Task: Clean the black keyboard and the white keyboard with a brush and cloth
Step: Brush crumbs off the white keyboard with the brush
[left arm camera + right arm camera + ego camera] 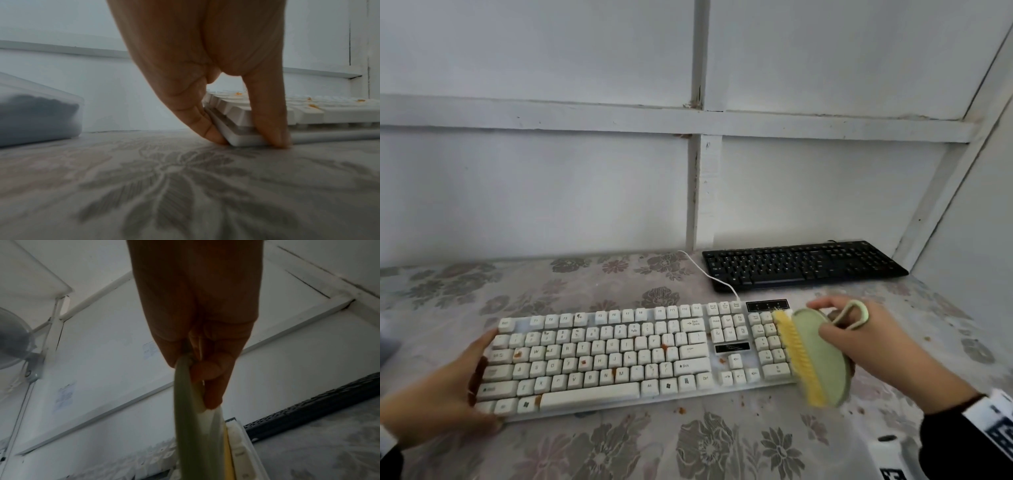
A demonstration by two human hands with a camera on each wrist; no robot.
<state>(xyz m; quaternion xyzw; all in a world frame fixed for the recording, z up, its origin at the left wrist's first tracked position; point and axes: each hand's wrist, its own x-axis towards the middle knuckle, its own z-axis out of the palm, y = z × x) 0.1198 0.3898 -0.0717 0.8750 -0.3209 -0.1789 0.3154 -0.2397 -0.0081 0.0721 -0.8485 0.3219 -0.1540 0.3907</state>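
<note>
Head view, white keyboard (pixel 619 356): lies across the middle of the surface (pixel 619 445), near its front edge; brown stains and crumbs sit on several keys.
Head view, black keyboard (pixel 804 265): rests at the back right corner of the surface, against the wall, well apart from the hands.
Head view, left hand (pixel 445 387): fingers and thumb clasp the left end of the white keyboard.
Head view, right hand (pixel 880 349): grasps a green brush (pixel 820 356) with yellow bristles, tilted on edge, bristles against the number pad at the keyboard's right end.
Head view, cable (pixel 709 274): white, runs from the white keyboard toward the back wall, past the black keyboard's left end.
Left wrist view, left hand (pixel 205 73): finger and thumb pinch the near corner of the white keyboard (pixel 308 113), tips down on the flowered cloth; orange crumbs show on the keys.
Left wrist view, container (pixel 37 113): translucent, holds something dark, stands toward the left edge by the wall.
Right wrist view, right hand (pixel 197 313): fingers curled round the brush (pixel 191 426); black keyboard (pixel 318 404) beyond it.
</note>
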